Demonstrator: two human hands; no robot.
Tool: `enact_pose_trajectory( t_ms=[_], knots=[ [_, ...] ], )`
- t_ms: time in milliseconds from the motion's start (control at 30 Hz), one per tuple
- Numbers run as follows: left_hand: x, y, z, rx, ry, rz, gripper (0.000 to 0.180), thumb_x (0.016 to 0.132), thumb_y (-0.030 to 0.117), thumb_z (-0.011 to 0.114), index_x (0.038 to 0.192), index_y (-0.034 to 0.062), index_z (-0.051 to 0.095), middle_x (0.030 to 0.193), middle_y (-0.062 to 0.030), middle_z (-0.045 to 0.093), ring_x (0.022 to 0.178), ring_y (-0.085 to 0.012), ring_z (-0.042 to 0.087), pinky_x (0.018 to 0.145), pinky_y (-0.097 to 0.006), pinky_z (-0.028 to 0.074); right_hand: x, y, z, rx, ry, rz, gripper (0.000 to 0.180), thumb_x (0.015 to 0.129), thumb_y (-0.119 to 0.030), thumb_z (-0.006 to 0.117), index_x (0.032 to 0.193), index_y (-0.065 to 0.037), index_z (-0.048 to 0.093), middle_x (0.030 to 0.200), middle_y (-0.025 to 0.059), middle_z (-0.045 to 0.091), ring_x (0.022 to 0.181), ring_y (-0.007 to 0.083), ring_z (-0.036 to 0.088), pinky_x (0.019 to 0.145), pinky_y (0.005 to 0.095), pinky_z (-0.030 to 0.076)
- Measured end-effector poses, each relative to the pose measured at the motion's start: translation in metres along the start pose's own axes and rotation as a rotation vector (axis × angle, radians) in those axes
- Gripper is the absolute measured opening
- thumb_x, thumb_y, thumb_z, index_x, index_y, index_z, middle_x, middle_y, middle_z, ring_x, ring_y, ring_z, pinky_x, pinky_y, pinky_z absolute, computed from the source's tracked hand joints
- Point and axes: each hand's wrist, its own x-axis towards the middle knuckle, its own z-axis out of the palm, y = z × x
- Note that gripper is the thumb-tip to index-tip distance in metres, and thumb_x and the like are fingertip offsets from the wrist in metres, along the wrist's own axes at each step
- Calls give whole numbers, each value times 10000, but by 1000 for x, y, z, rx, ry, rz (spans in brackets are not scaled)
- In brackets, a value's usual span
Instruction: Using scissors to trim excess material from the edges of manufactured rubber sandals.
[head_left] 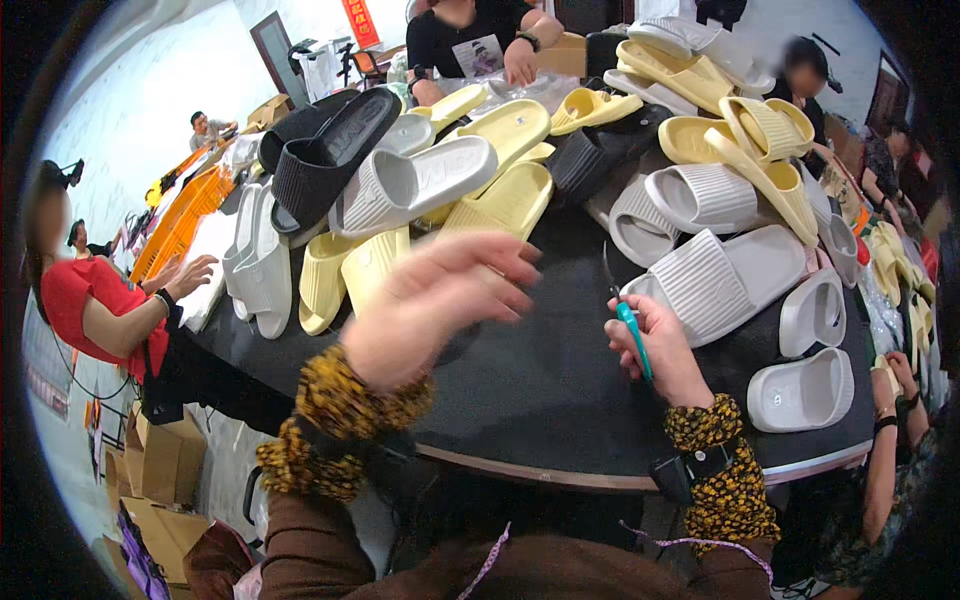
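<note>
My left hand (435, 300) is raised over the near left of the black table (530, 390). It is blurred by motion, its fingers stretched to the right and apart, with no object seen in it. Around the teal handle of a small tool (632, 340) my right hand (662, 350) is closed. A thin, dark, curved tip points away from me; its exact kind is unclear. Just right of that hand lies a grey ribbed slide sandal (725, 280). Beyond my left hand are yellow slides (375, 262) and a grey slide (415, 185).
Black slides (335, 160) and more yellow and grey ones are heaped across the far side. Two small light slides (800, 390) lie near the right edge. A person in red (100, 310) stands at left; others work opposite and at right. Cardboard boxes (165, 460) stand on the floor.
</note>
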Motion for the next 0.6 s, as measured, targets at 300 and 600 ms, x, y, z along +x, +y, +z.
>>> enact_pose_trajectory(
  t_ms=[300,600],
  knots=[
    [12,-12,-249,322,1071,137,355,838,113,572,1176,22,520,856,4,541,681,-76,493,587,-227,432,-10,-6,2,-89,-36,1,322,820,-157,640,1097,-33,530,695,-2,555,508,23,495,406,154,375],
    [22,-17,-309,-87,1064,-156,143,878,219,557,953,102,523,784,-15,475,787,-157,496,686,-356,459,-9,-6,3,-125,-65,10,334,825,-154,639,1111,-21,530,703,2,553,513,25,493,405,158,375]
  ],
)
